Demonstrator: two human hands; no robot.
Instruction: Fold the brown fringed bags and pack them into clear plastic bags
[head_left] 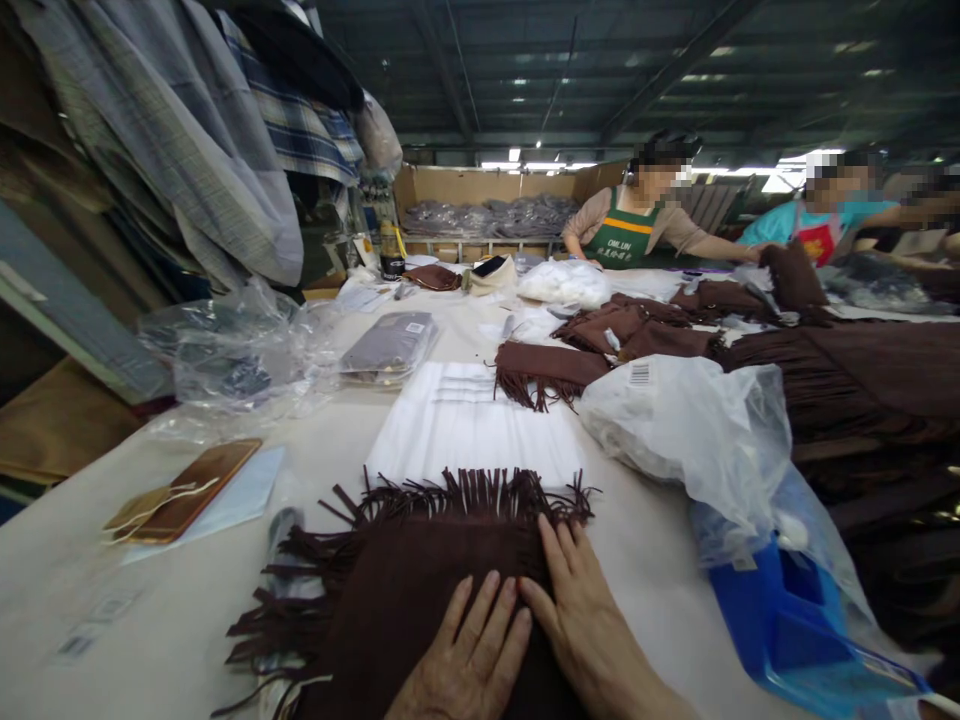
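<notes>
A dark brown fringed cloth, perhaps a scarf or shawl [390, 600], lies folded on the table in front of me, its fringe spread along the far and left edges. My left hand [469, 650] rests flat on the middle of it, fingers stretched out. Beside it my right hand [581, 610] lies along the right edge, fingers extended toward the far fringe and thumb near the left fingertips. Just beyond the fringe is a stack of white sheets [465, 430]. Neither hand grips anything visible.
Clear plastic bags [240, 350] and a bagged grey item [390, 345] lie at left, near brown tags [195, 490]. White plastic bags [690, 420] sit over a blue bin [772, 620] at right. Brown fringed pieces [862, 380] are piled behind. Two co-workers [630, 235] stand across the table.
</notes>
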